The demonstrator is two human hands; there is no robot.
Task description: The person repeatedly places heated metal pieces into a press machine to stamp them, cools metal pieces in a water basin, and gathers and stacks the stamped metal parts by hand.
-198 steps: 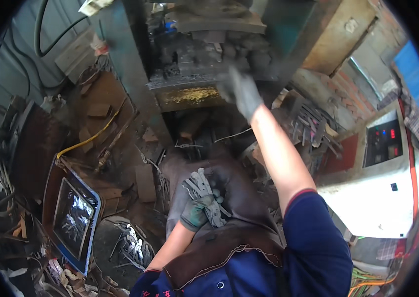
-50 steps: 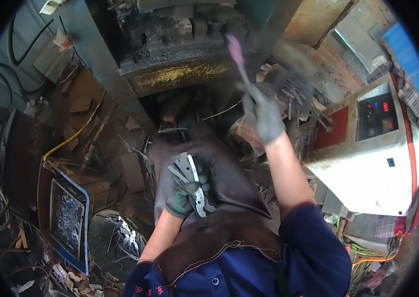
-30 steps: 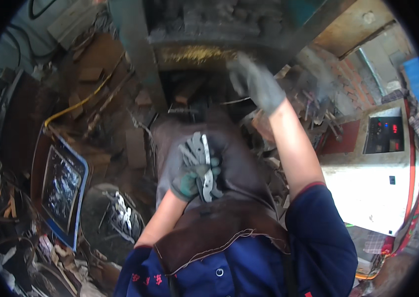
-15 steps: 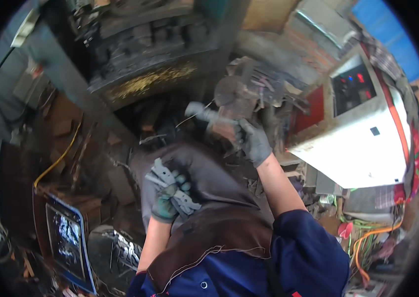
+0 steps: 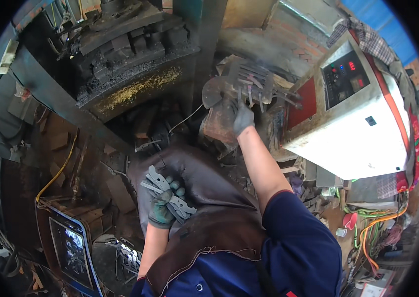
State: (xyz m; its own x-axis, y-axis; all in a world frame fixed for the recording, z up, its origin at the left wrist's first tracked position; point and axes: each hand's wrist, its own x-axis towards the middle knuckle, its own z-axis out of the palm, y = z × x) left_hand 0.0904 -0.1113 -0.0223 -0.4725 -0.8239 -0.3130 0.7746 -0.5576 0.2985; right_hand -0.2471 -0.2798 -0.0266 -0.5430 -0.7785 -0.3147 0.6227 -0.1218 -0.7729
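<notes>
Several flat grey metal pieces [image 5: 183,205], some pierced with holes, lie in a loose stack across the palm of my left hand [image 5: 160,210], above my lap. The gloved fingers of that hand are curled around the stack, and the ends of the pieces stick out on both sides of my grip, fanned a little apart. Beneath is my brown apron [image 5: 204,171], spread over my knees.

My right hand [image 5: 244,120], in a grey glove, is stretched out ahead and to the right, up against the near side of a slotted metal rack [image 5: 264,79]. Narrow bars [image 5: 250,94] lie there, one of them pinkish, their ends just beside my fingertips. I cannot tell how far those fingers are parted, or whether they have hold of a bar.

Left of that hand are a dark round disc [image 5: 213,92] and a rusty reddish block [image 5: 219,124]. Farther right stands a pale cabinet [image 5: 350,148] with a lit panel and a red patch. Ahead on the left is a heavy press [image 5: 140,94], yellow flecks along its front beam. Down by my left side, shiny metal pieces [image 5: 130,258] lie near a blue-edged frame [image 5: 89,252].
</notes>
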